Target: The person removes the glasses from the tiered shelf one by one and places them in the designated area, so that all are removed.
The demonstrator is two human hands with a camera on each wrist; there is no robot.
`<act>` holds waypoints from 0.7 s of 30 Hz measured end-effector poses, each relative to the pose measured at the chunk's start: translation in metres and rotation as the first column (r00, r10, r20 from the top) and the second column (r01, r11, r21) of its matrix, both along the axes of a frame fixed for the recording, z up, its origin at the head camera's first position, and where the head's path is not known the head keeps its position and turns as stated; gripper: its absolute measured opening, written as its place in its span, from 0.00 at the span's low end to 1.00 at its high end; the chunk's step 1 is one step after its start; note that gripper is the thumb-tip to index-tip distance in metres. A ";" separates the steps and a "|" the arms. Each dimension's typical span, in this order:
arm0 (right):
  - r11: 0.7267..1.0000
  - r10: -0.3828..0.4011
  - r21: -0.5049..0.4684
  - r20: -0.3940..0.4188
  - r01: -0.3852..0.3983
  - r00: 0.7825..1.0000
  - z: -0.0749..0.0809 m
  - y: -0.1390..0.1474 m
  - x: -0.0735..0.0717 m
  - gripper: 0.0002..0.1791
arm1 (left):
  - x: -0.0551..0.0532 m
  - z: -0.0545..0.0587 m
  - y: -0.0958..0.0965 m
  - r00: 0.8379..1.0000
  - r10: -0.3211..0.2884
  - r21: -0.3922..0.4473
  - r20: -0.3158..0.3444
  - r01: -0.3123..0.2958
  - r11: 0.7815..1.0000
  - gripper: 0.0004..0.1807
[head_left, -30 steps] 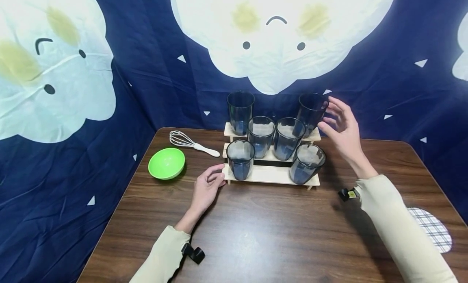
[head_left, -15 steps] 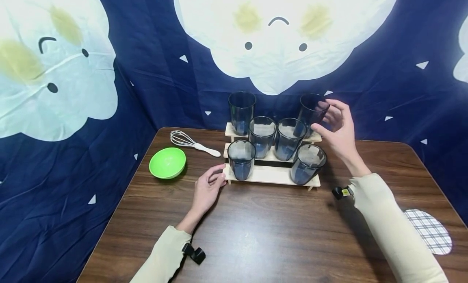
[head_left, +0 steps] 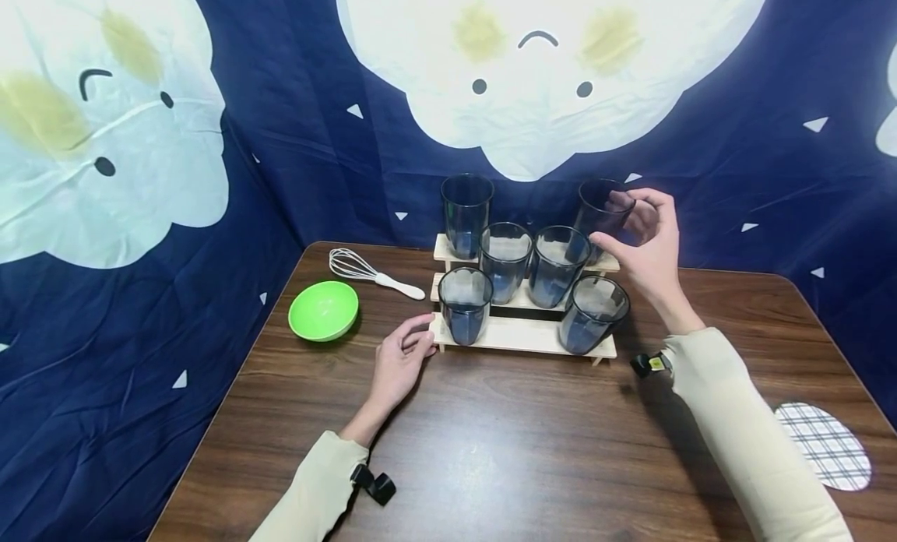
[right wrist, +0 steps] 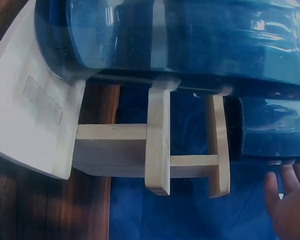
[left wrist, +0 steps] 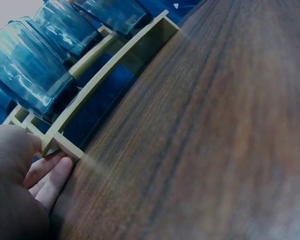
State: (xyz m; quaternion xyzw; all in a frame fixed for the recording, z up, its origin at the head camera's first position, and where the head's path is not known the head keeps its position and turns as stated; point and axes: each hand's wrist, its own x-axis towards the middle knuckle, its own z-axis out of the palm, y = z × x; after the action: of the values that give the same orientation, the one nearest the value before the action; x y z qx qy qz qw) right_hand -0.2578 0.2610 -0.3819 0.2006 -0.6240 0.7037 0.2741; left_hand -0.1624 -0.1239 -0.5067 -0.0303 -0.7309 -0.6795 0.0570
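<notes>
A three-step wooden rack (head_left: pixel 517 334) holds several dark tinted glasses, such as the front left glass (head_left: pixel 466 308) and the tilted front right glass (head_left: pixel 592 316). With thumb above and fingers below, my left hand (head_left: pixel 398 363) pinches the left end of the lowest step; the left wrist view shows those fingertips (left wrist: pixel 65 165) by the step's leg. My right hand (head_left: pixel 652 250) is at the back right glass (head_left: pixel 599 207), fingers seen through its rim, thumb overlapping its front. In the right wrist view the fingers (right wrist: pixel 290 180) meet the glass's side, with the thumb slightly apart.
A green bowl (head_left: pixel 323 311) and a white whisk (head_left: pixel 374 273) lie left of the rack on the brown wooden table (head_left: pixel 476 464). To the right is a checked round mat (head_left: pixel 823 447), partly behind the right sleeve. A blue cloth (head_left: pixel 294 137) with cloud prints hangs behind.
My right hand has moved left, its thumb passing from beside the back right glass to in front of it. The left hand keeps its grip; the glasses stay where they were.
</notes>
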 end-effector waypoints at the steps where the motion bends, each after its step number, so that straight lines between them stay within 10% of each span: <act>1: 1.000 -0.002 -0.001 0.012 0.002 1.000 0.000 0.000 0.001 0.41 | 0.000 0.000 0.000 1.000 0.002 -0.003 0.002 -0.002 1.000 0.18; 21: 0.995 -0.094 0.039 0.109 0.090 0.990 0.005 -0.005 0.005 0.37 | 0.001 -0.001 0.001 1.000 0.003 -0.010 -0.014 -0.003 1.000 0.18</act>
State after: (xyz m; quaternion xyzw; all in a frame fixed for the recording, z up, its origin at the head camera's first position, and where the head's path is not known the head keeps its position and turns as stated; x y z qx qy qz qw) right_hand -0.2528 0.2561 -0.3773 0.1369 -0.6587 0.6897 0.2679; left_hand -0.1615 -0.1233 -0.5075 -0.0344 -0.7340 -0.6753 0.0630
